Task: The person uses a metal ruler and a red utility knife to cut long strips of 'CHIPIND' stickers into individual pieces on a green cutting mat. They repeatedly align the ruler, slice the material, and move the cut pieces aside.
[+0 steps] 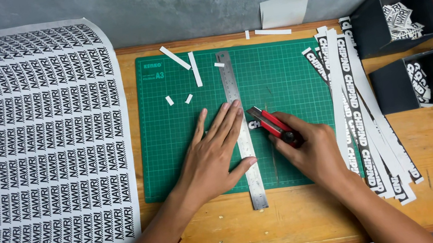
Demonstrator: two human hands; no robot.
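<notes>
Steel ruler [243, 134] is lying upright down the middle of the green cutting mat [177, 161], its lower end reaching past the mat onto the wooden table [298, 223]. The left hand [216, 158] is pressing flat on it, fingers spread and released, gripping nothing. Just right of the ruler, the right hand [314, 150] is clenching its grip around a red utility knife [275, 126], whose blade end is pointing at a small black printed piece [254, 124] lying against the ruler's edge. White paper offcuts [186, 66] are lying scattered on the mat's upper part. A fanned pile of printed strips [360, 118] is resting at the mat's right edge, touching the right wrist. Beyond it, two dark open boxes are standing on the table: the upper box [372, 26] is holding a heap of cut printed labels, the lower box [392, 88] a few more against its right wall. A large printed sheet [41, 140] is covering the table's left end.
</notes>
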